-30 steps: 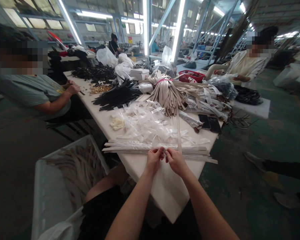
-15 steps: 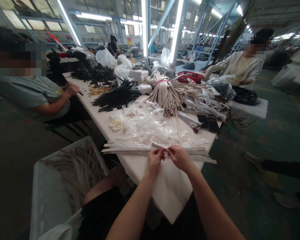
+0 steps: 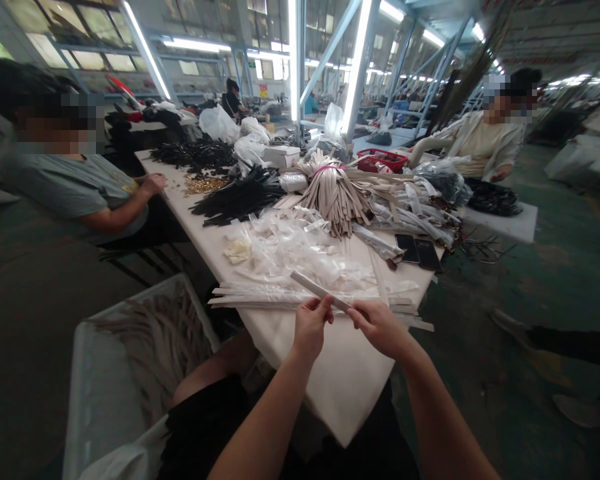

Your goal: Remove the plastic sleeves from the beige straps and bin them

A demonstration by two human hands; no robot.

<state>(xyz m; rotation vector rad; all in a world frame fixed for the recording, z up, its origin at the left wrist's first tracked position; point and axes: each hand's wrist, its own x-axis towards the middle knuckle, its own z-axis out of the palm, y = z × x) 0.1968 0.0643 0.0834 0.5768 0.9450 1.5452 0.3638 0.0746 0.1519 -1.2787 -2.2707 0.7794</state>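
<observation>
Both hands pinch one light grey strip above the near part of the white table. My left hand grips it near its middle, and its far end points up and to the left. At the strip's lower right part, my right hand has its fingers closed on it. Just beyond the hands lies a row of long pale strips, partly in clear film. Behind that row spreads a heap of clear plastic wrappers.
A tied bundle of beige strips, black strips, a red basket and dark phones lie farther back. A bin of strips stands at left. People sit at left and right.
My right hand has moved right, away from my left hand, and more of the strip shows between and beyond them, now slanting. The view has shifted slightly.
</observation>
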